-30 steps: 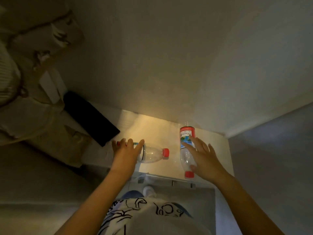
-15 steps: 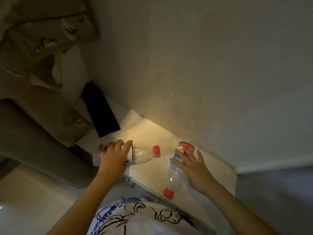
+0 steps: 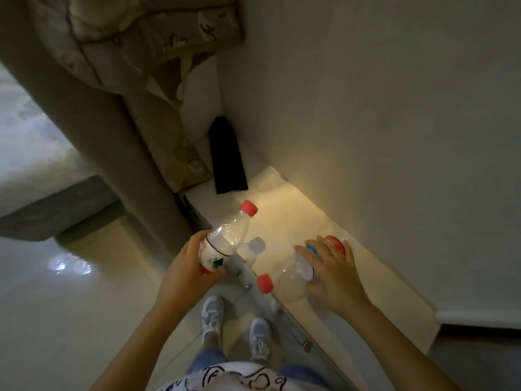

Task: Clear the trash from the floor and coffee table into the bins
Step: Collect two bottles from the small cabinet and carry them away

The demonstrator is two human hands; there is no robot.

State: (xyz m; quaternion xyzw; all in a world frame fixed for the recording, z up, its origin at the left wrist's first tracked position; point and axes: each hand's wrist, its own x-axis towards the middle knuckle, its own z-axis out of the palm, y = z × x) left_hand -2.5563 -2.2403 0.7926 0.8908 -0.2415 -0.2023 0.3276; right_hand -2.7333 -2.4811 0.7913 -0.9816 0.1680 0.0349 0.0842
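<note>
Two clear plastic bottles with red caps are in view. My left hand (image 3: 187, 266) grips the first bottle (image 3: 229, 235) around its white label and holds it tilted above the cabinet's front edge, cap pointing up and away. My right hand (image 3: 332, 273) is wrapped over the second bottle (image 3: 284, 282), which lies on the white cabinet top (image 3: 304, 218) with its cap toward me, at the front edge. Whether that bottle is lifted off the surface I cannot tell.
A black flat object (image 3: 227, 156) lies on the cabinet top near the wall corner. A beige sofa arm (image 3: 93, 128) with a patterned cover (image 3: 158, 38) stands close on the left. The wall (image 3: 380, 108) is right behind the cabinet. My feet (image 3: 236, 328) stand on glossy tiles.
My left hand lifted its bottle off the cabinet top and tipped the cap upward. My right hand closed over the second bottle. The camera swung right and tilted down.
</note>
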